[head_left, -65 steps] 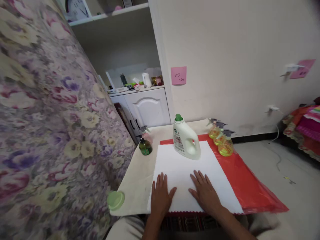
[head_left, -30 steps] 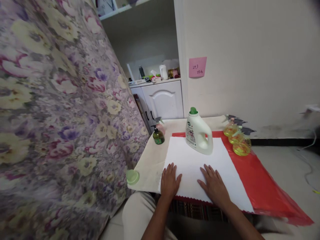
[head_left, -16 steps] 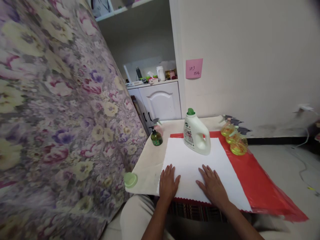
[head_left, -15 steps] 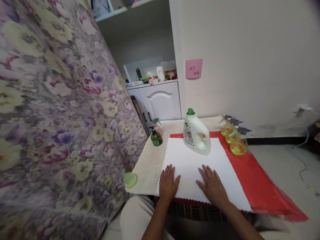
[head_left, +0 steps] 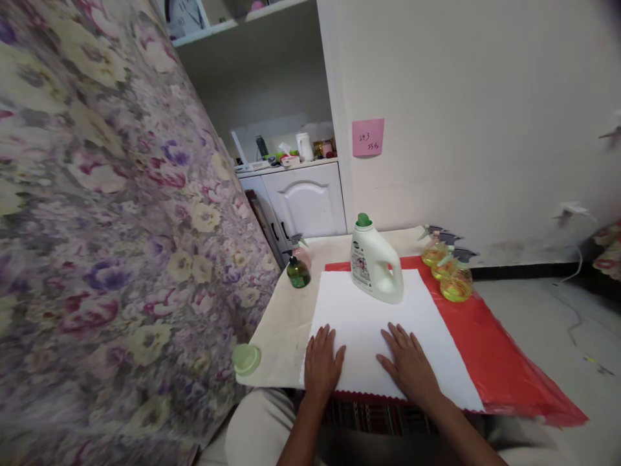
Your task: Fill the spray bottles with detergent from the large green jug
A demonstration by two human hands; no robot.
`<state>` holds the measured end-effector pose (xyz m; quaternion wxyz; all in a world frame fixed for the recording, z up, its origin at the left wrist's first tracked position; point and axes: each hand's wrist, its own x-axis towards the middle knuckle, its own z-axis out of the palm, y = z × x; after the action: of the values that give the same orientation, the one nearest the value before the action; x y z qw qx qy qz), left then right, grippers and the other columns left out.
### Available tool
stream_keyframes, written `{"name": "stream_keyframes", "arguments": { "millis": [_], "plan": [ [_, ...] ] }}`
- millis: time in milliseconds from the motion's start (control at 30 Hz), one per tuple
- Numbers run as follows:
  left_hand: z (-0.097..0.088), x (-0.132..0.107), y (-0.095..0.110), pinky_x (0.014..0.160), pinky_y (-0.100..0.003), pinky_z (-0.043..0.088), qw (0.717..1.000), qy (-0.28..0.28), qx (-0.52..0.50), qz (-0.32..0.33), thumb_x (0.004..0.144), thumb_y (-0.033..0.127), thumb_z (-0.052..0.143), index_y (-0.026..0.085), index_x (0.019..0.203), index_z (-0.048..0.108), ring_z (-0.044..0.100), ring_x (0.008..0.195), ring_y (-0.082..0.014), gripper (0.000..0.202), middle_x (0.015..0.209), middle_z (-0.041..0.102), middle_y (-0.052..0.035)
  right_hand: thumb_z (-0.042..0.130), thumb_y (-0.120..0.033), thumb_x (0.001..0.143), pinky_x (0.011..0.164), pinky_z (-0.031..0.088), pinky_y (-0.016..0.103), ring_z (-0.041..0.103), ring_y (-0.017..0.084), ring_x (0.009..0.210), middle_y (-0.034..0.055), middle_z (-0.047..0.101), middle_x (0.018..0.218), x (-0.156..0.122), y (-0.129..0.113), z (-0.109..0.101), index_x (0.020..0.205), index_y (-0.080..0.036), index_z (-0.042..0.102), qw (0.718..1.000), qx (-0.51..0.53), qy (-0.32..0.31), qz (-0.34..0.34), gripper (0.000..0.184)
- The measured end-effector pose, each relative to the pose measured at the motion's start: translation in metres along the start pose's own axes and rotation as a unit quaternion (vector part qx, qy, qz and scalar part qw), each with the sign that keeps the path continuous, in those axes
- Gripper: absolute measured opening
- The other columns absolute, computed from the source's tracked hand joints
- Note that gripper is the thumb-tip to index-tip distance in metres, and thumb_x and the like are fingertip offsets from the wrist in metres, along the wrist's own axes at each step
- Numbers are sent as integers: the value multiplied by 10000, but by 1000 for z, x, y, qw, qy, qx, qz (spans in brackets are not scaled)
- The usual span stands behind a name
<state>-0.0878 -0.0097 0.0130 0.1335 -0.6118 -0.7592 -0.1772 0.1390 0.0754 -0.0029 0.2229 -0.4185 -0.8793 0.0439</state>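
Note:
My left hand (head_left: 323, 364) lies flat on the left front part of a white cloth (head_left: 359, 317), fingers stretched forward and thumb out. On the cloth's right front part rests my right hand (head_left: 408, 364), palm down with fingers spread. Neither holds anything. Beyond both hands, a pale green detergent jug (head_left: 376, 265) stands upright on the far part of the cloth. Its dark green spout shows at the top with no cap over it, and its handle faces right. A light green cap (head_left: 246, 359) sits at the table's left front corner, apart from my left hand.
Red plastic sheeting (head_left: 478, 336) lies under the cloth and hangs past the table's right side. Several spray bottles with yellow liquid (head_left: 456, 285) stand at the back right. A dark green pump bottle (head_left: 297, 273) and a pink spray bottle (head_left: 301, 254) are back left. A floral curtain (head_left: 121, 259) hangs left.
The whole view has shifted slightly, so things appear a little further left. Both hands stay flat on the cloth, and the jug and cap keep their places.

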Motion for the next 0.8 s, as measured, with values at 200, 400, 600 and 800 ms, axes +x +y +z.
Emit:
{"name": "stream_keyframes", "arguments": {
  "millis": [200,400,600,800],
  "plan": [
    [0,0,0,1098,-494,359,1000,7,-15,-2,918,352,473,176,1275,557,445,1326,-269,407,1398,526,-117,362,-557,943,1130,255,494,339,302,1391,131,423,1487,0,1,0,1385,-173,468,1000,12,6,1,594],
    [1,1,0,1100,-499,356,999,2,-34,-10,906,361,487,181,1267,566,452,1320,-280,411,1396,527,-122,367,-552,945,1129,259,496,348,305,1385,138,436,1478,0,1,1,1379,-166,471,1000,14,19,-3,591],
    [2,0,-1,1094,-504,361,999,11,-42,-8,906,359,482,196,1266,565,462,1313,-279,404,1391,534,-119,376,-539,947,1128,261,505,341,307,1388,136,425,1485,0,1,0,1379,-169,470,1000,8,12,-3,576],
    [2,0,0,1094,-486,363,1000,11,-27,-7,920,356,460,186,1266,563,460,1315,-264,399,1389,538,-113,370,-543,947,1124,268,502,346,303,1386,135,437,1478,1,0,-2,1381,-177,469,1000,4,7,-2,576]
  ]
}}
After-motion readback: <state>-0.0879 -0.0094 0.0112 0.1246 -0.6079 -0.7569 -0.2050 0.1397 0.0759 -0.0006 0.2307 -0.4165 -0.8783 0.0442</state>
